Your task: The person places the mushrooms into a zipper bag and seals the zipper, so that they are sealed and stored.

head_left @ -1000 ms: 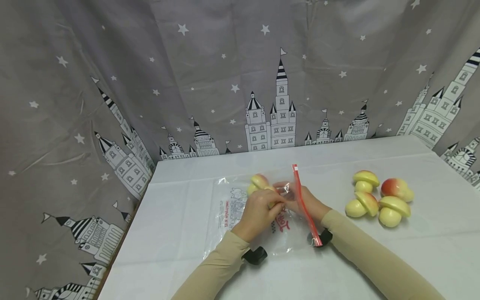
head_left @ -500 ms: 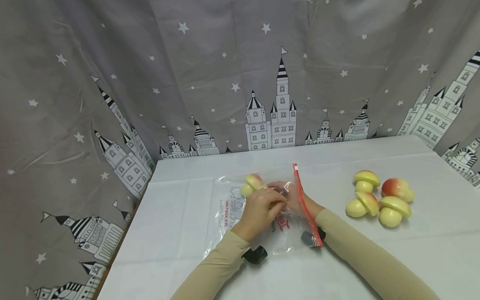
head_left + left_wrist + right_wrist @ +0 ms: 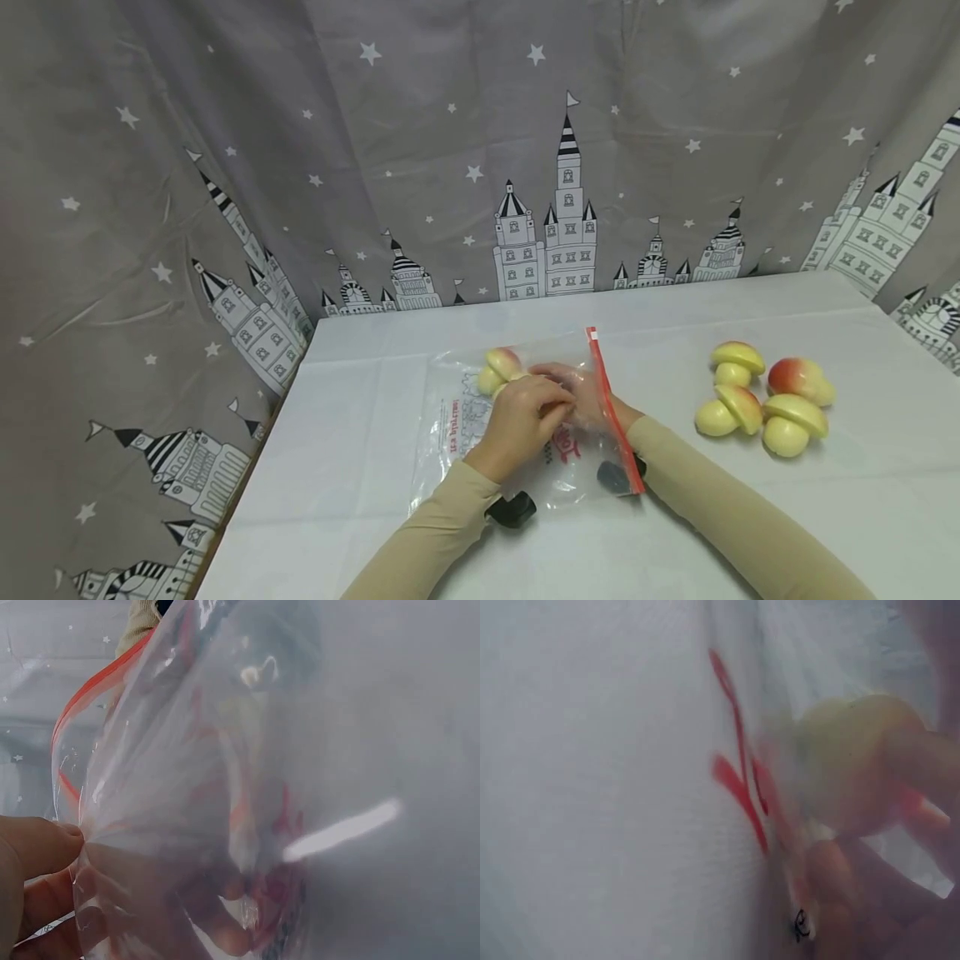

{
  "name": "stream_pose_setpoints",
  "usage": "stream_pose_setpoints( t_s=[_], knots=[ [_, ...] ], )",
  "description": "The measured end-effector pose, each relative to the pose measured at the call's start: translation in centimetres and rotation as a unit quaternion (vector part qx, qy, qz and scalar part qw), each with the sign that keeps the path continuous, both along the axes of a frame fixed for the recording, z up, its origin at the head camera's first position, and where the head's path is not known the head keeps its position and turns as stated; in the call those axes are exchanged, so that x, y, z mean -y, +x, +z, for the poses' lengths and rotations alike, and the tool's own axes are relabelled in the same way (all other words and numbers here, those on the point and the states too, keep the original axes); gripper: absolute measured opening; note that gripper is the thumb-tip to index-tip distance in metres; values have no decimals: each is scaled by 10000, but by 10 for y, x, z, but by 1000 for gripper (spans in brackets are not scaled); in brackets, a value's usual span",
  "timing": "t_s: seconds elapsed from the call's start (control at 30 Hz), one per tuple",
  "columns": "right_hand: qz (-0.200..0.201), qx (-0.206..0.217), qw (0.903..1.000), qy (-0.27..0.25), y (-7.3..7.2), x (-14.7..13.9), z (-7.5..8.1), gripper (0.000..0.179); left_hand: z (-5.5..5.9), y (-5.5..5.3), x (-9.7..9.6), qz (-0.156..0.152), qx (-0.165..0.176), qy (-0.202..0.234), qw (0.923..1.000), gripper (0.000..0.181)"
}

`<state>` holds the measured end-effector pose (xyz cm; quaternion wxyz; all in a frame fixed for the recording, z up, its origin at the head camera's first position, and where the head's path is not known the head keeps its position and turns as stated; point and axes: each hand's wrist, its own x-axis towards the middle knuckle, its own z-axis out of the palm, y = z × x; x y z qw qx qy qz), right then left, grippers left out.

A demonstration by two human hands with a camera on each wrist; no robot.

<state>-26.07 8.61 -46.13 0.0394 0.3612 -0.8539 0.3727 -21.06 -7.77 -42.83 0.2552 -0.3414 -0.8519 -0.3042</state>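
Note:
A clear plastic bag (image 3: 450, 467) with red print and a red zip strip (image 3: 613, 408) lies across the middle of the table. My left hand (image 3: 517, 425) pinches its upper film between thumb and fingers, as the left wrist view shows at the thumb tip (image 3: 71, 832). Through the open end, my right hand (image 3: 581, 392) reaches inside the bag. In the right wrist view its fingers hold a yellow toy mushroom (image 3: 847, 765), blurred by the film. Another toy mushroom (image 3: 497, 372), with a red-yellow cap, shows inside the bag just beyond my left hand, which partly hides what lies between.
To the right on the white table (image 3: 337, 467) is a group of several toy mushrooms, among them a yellow-capped mushroom (image 3: 795, 423) and a red-tipped one (image 3: 801, 382). A grey curtain (image 3: 420, 100) with printed castles hangs behind and at the left.
My right hand has slid further left into the bag, its wrist now past the red strip. The mushroom inside has shifted left with it. My left hand keeps its pinch nearly in place.

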Motion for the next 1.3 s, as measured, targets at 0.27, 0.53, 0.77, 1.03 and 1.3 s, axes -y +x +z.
stream_pose_setpoints(
  t_s=[0.27, 0.53, 0.77, 1.03, 1.3],
  knots=[
    [23, -43, 10000, -9, -1, 8, 3, 62, -2, -1, 0, 1, -32, 5, 10000, 6],
    [40, -137, 9999, 95, 1, 9, 3, 67, -2, -1, -1, -43, -97, 80, 9999, 7],
    [27, -28, 10000, -74, 3, 5, 2, 56, -4, -3, 0, -67, -82, 154, 9998, 7],
    [-112, 738, 9971, -169, 20, -27, 8, 32, -9, -3, 0, -34, -107, 6, 9999, 7],
    [-638, 1048, 9923, 149, 40, -69, 20, 38, -8, -1, -3, -3, 34, -18, 10000, 7]
  ],
)
